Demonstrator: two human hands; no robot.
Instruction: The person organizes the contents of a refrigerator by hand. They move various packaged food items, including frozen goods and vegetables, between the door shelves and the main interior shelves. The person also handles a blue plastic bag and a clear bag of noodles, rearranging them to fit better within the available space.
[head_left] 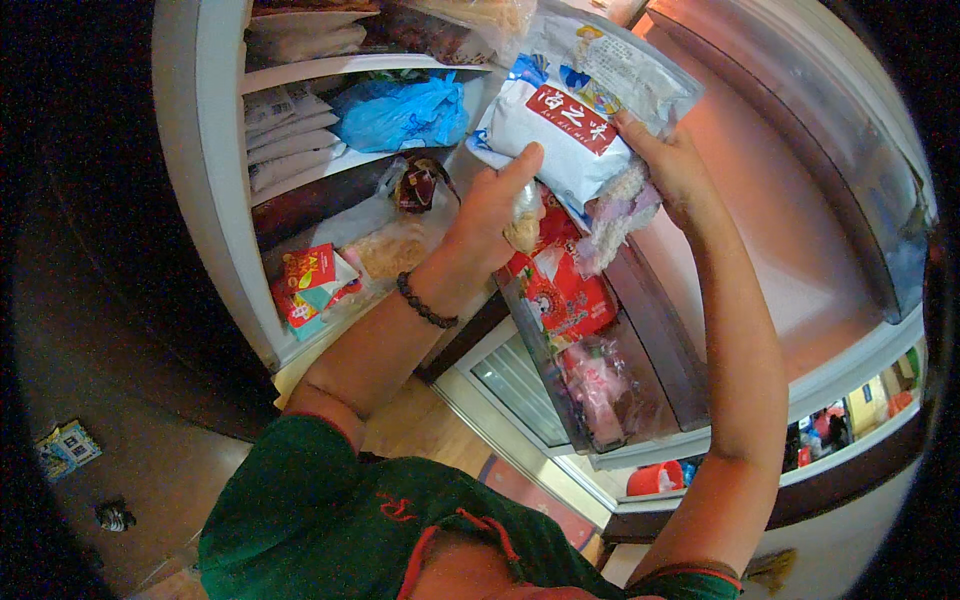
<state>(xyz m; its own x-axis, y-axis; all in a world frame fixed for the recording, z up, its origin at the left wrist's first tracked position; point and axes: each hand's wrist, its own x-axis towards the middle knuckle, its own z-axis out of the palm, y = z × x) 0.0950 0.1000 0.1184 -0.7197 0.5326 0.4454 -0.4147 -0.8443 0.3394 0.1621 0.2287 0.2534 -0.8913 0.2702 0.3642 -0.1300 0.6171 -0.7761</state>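
Observation:
Both my hands hold a white and blue food packet (565,140) with a red label, raised in front of an open refrigerator. My left hand (485,215) grips its near left side, thumb on top. Beneath that thumb hangs a small clear bag (522,228) with something beige inside. My right hand (675,175) pinches the right end, its thumb on the front. A silver pouch (650,75) sits behind the packet, its far end reaching past my right fingers. Below my right hand hangs a fuzzy white and lilac cloth (622,215); what holds it is hidden.
Shelves on the left carry a blue plastic bag (405,110), stacked pale packets (290,140), a dark red packet (420,185) and a red packet (308,275). The open door (690,330) on the right has bins with red packaging (570,300) and a pink bag (597,380).

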